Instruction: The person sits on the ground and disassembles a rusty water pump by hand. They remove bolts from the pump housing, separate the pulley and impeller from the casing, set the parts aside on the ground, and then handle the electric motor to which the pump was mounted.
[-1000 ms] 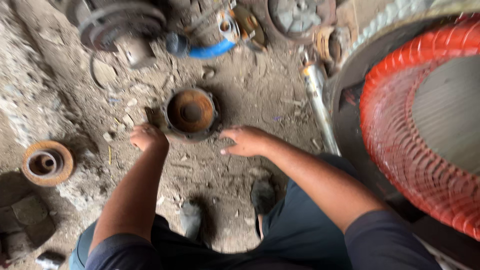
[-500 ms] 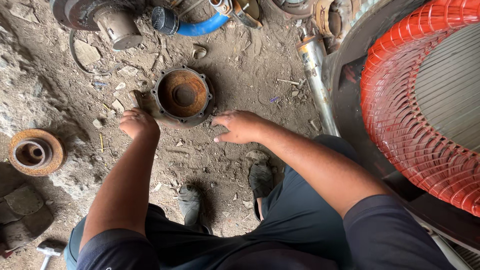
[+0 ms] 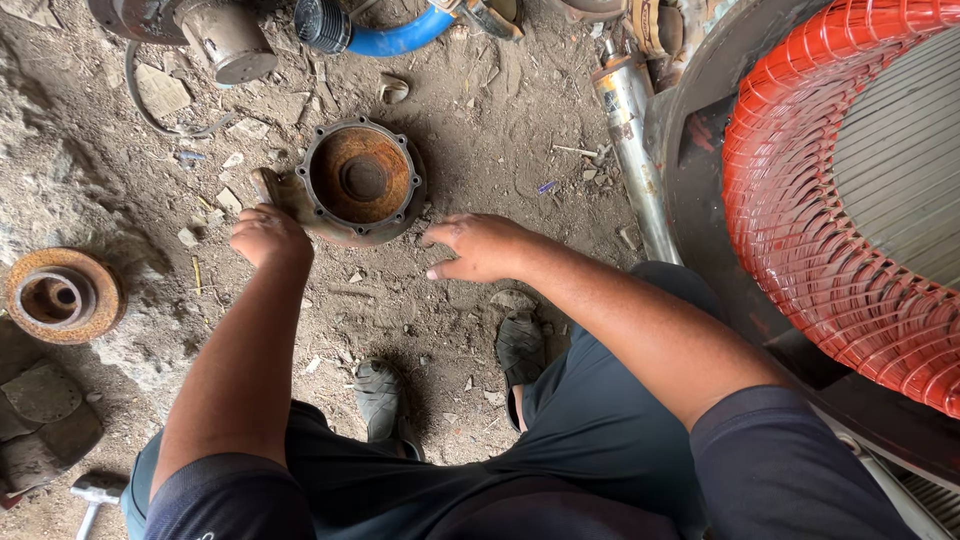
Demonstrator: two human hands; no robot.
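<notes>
The round rusty metal housing with bolt holes (image 3: pixel 360 180) is lying on the dirt ground (image 3: pixel 500 120). Its left edge is gripped by the curled left hand (image 3: pixel 268 235). The right hand (image 3: pixel 480 246) is held half-open just beside it, nothing grasped.

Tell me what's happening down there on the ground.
A person crouches over a rusty round metal housing lying on the dirt floor. The left hand touches its left edge; the right hand is spread open just beside its right edge. A second rusty disc lies apart to the left.
</notes>
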